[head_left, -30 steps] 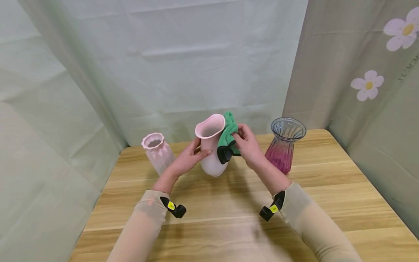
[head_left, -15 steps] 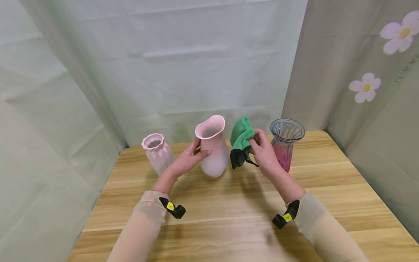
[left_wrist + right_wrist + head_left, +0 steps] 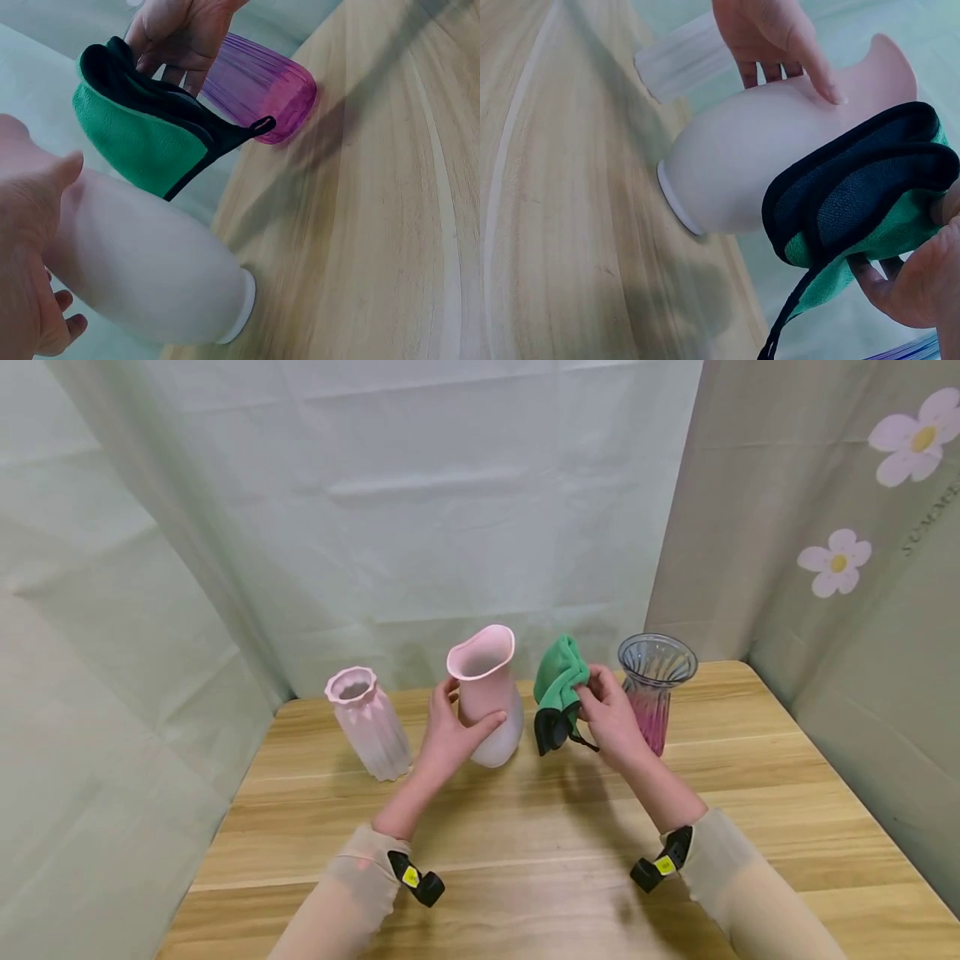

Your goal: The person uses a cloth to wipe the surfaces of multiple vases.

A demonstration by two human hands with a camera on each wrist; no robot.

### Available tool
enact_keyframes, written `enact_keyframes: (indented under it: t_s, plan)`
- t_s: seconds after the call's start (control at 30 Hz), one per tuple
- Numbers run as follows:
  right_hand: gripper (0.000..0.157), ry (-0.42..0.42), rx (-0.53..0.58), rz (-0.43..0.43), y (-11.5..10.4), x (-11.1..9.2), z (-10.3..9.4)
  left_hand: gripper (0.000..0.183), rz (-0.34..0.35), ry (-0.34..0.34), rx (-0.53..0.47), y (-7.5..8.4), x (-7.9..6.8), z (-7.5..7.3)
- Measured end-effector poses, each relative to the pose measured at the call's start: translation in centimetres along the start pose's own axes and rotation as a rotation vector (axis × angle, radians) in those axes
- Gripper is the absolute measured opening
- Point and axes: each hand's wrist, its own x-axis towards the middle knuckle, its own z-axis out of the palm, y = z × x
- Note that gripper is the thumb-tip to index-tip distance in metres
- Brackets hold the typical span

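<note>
A pink-to-white vase (image 3: 491,718) with a wavy flared mouth stands near the far edge of the table. My left hand (image 3: 450,735) is around its left side, thumb across the front and fingers toward the back. In the left wrist view, that thumb (image 3: 66,174) lies near the neck and some fingertips (image 3: 75,324) show past the vase's side. To the right, clear of the vase, my right hand (image 3: 611,714) pinches a folded green cloth (image 3: 561,675). Dark edging and a hanging loop (image 3: 784,307) show on the cloth in the right wrist view.
Left of my left hand stands a smaller pink ribbed vase (image 3: 371,727). A glass vase (image 3: 648,710), blue-grey above and magenta below, is partly hidden behind my right hand. Pale curtains (image 3: 420,510) hang close behind the wooden table (image 3: 517,877).
My right hand has drawn the cloth away from the vase to the right. My left hand has turned and shifted slightly right along the vase, which stays in place.
</note>
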Motion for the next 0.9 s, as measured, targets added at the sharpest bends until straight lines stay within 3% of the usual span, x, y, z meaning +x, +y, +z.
enact_keyframes:
  t_s: [0.17, 0.3, 0.47, 0.67, 0.77, 0.9]
  plan:
    - [0.029, -0.006, -0.008, 0.013, 0.2, -0.1, -0.1, 0.094, -0.004, 0.035, 0.008, 0.0, 0.0, 0.5]
    - [0.029, -0.015, 0.006, 0.016, 0.3, -0.2, -0.1, 0.089, 0.016, 0.003, -0.046, -0.2, 0.4, 0.3]
    - [0.029, -0.012, 0.016, 0.010, 0.4, -0.2, -0.2, 0.082, 0.048, -0.122, -0.101, -0.5, 1.2, -0.6]
    - [0.029, -0.011, 0.020, 0.010, 0.5, -0.1, -0.1, 0.077, 0.076, -0.322, -0.112, -1.3, 2.6, -2.3]
    - [0.030, -0.016, 0.020, 0.015, 0.6, 0.0, -0.1, 0.077, 0.065, -0.416, -0.105, -1.8, 3.2, -3.2]
    - [0.031, -0.017, 0.002, 0.021, 0.5, 0.1, 0.1, 0.077, 0.030, -0.480, -0.098, -2.2, 3.5, -3.8]
